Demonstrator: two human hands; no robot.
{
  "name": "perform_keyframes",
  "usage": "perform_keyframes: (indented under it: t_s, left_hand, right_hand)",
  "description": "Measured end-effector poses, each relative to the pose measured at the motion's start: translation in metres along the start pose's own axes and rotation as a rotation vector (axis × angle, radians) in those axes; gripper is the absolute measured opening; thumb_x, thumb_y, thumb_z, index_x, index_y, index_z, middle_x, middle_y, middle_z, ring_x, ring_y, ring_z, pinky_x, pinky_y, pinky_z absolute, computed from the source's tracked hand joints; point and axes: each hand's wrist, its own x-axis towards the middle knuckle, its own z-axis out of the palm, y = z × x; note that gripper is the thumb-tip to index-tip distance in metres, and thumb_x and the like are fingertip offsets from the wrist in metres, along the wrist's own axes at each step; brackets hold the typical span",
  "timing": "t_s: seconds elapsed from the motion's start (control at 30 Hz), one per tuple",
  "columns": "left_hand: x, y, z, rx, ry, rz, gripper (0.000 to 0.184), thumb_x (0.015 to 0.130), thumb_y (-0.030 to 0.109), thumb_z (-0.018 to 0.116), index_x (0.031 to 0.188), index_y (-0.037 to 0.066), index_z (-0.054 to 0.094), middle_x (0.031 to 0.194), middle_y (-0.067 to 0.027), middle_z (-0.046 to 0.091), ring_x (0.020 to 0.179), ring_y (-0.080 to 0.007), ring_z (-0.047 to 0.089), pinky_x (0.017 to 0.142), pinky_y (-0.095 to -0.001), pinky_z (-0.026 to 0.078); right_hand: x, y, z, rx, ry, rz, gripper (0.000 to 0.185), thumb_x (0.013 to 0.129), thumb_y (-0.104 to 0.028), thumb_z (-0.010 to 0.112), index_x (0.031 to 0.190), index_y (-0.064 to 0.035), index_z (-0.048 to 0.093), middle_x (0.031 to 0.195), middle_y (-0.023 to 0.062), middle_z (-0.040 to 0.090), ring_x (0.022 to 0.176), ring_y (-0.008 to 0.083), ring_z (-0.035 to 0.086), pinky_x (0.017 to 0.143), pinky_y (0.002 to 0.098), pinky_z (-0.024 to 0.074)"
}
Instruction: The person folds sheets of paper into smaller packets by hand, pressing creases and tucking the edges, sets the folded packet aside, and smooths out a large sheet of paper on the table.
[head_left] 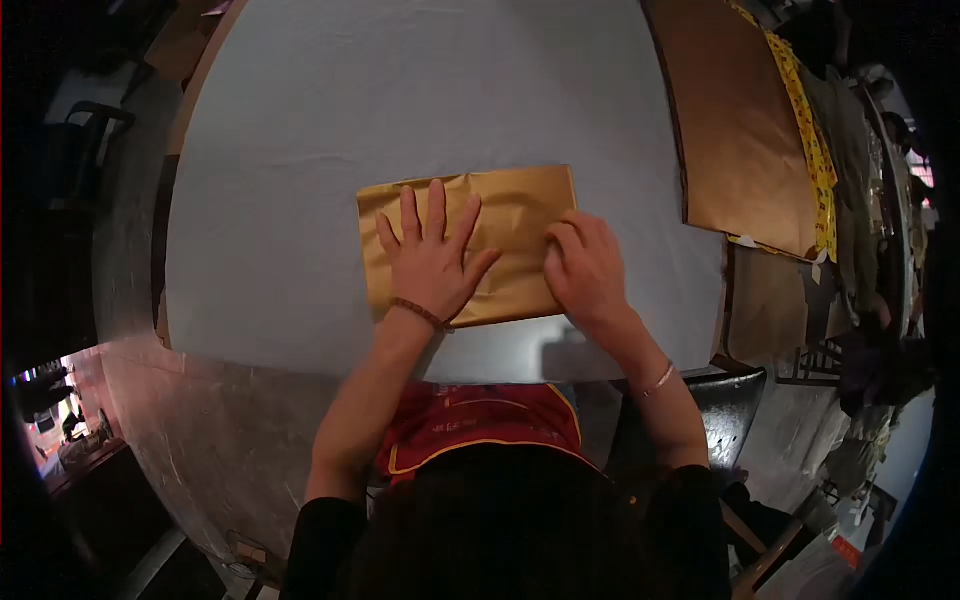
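Note:
A golden-brown, creased sheet of folded paper (520,200) lies flat on the grey-white tabletop, close to the near edge. Whether it is an envelope or a wrapped packet I cannot tell. My left hand (432,262) rests palm down on its left half, fingers spread wide, with a dark beaded bracelet at the wrist. At the right edge of the paper my right hand (585,268) has its fingers curled and pinched on that edge. The fingertips hide part of the right side. A thin bangle (658,378) circles my right wrist.
The light tabletop (420,90) stretches away in front of me. Brown cardboard (740,130) with yellow printed tape along its outer side lies at the right. A dark glossy seat (735,410) stands below the table's right corner. A red apron (480,415) covers my lap.

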Motion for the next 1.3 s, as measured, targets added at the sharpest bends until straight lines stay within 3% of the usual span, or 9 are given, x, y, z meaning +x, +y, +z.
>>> perform_keyframes:
  t_s: [0.07,0.13,0.27,0.53,0.73,0.9,1.03,1.1,1.3]
  left_hand:
    - [0.001,0.002,-0.001,0.012,0.0,0.002,0.062,0.086,0.058,0.05,0.138,0.025,0.045,0.15,-0.0126,0.028,0.137,-0.0417,0.019,0.104,-0.0662,0.01]
    - [0.001,0.002,-0.001,0.04,-0.005,-0.008,0.062,0.086,0.059,0.05,0.138,0.026,0.045,0.15,-0.0125,0.029,0.137,-0.0414,0.019,0.104,-0.0661,0.01]
    - [0.001,0.002,0.0,0.042,0.012,-0.001,0.063,0.085,0.059,0.051,0.139,0.027,0.044,0.149,-0.012,0.029,0.138,-0.0404,0.019,0.104,-0.0661,0.011]
    - [0.001,0.0,0.001,0.011,-0.035,-0.016,0.063,0.086,0.058,0.05,0.14,0.026,0.042,0.151,-0.0119,0.027,0.139,-0.0407,0.016,0.104,-0.0661,0.009]
    - [-0.008,-0.009,-0.002,-0.107,0.014,0.044,0.059,0.088,0.051,0.052,0.139,0.022,0.043,0.149,-0.0126,0.029,0.139,-0.0344,0.019,0.108,-0.059,0.007]
    - [-0.026,-0.005,-0.021,-0.132,-0.1,0.228,0.058,0.086,0.05,0.055,0.136,0.022,0.046,0.147,-0.0123,0.032,0.139,-0.033,0.022,0.109,-0.0584,0.008]
    - [-0.037,0.002,-0.021,-0.185,-0.183,0.432,0.058,0.083,0.053,0.056,0.135,0.028,0.046,0.146,-0.0059,0.035,0.138,-0.0285,0.026,0.109,-0.0594,0.011]
    - [-0.039,0.004,-0.017,-0.174,-0.175,0.468,0.057,0.083,0.053,0.056,0.135,0.032,0.047,0.146,-0.0059,0.036,0.138,-0.0285,0.026,0.109,-0.0595,0.011]
    - [-0.036,0.004,-0.021,-0.155,-0.2,0.491,0.057,0.081,0.052,0.059,0.134,0.035,0.047,0.145,-0.0058,0.037,0.136,-0.0291,0.029,0.108,-0.0614,0.012]
  right_hand:
    - [0.02,-0.006,0.012,0.075,0.063,-0.117,0.026,0.084,-0.014,0.056,0.108,-0.0038,0.058,0.117,0.0131,0.055,0.108,0.0328,0.052,0.089,0.0434,0.0426]
    - [0.035,-0.005,0.025,-0.121,0.021,-0.215,0.046,0.088,-0.027,0.055,0.126,-0.0027,0.05,0.135,0.0157,0.045,0.124,0.0342,0.042,0.104,0.0468,0.0322]
    - [0.038,0.015,0.046,-0.19,-0.02,-0.182,0.059,0.091,-0.042,0.052,0.134,-0.0033,0.043,0.142,0.0156,0.038,0.133,0.0381,0.031,0.111,0.0491,0.0222]
    - [0.038,0.015,0.046,-0.181,-0.036,-0.164,0.06,0.091,-0.043,0.051,0.137,-0.0041,0.041,0.145,0.0162,0.034,0.133,0.0393,0.03,0.111,0.0496,0.0211]
    - [0.037,0.021,0.048,-0.112,0.042,-0.162,0.057,0.089,-0.037,0.057,0.134,-0.0032,0.045,0.141,0.0191,0.038,0.13,0.0392,0.034,0.11,0.0499,0.0243]
    - [0.037,0.023,0.049,-0.068,0.058,-0.157,0.054,0.087,-0.032,0.061,0.13,-0.002,0.049,0.14,0.0186,0.039,0.13,0.0393,0.034,0.109,0.0489,0.0261]
    - [0.038,0.024,0.044,0.007,0.087,-0.173,0.047,0.087,-0.027,0.061,0.126,-0.0011,0.051,0.138,0.0194,0.04,0.13,0.0369,0.034,0.109,0.0471,0.0288]
    - [0.04,0.024,0.033,0.449,-0.029,0.007,0.042,0.088,-0.021,0.059,0.125,-0.002,0.052,0.14,0.0193,0.038,0.13,0.0361,0.035,0.107,0.0425,0.0322]
    - [0.009,0.014,-0.015,0.692,0.055,0.394,0.041,0.094,-0.022,0.05,0.131,-0.0028,0.047,0.142,0.0152,0.036,0.126,0.0242,0.04,0.101,0.0351,0.0367]
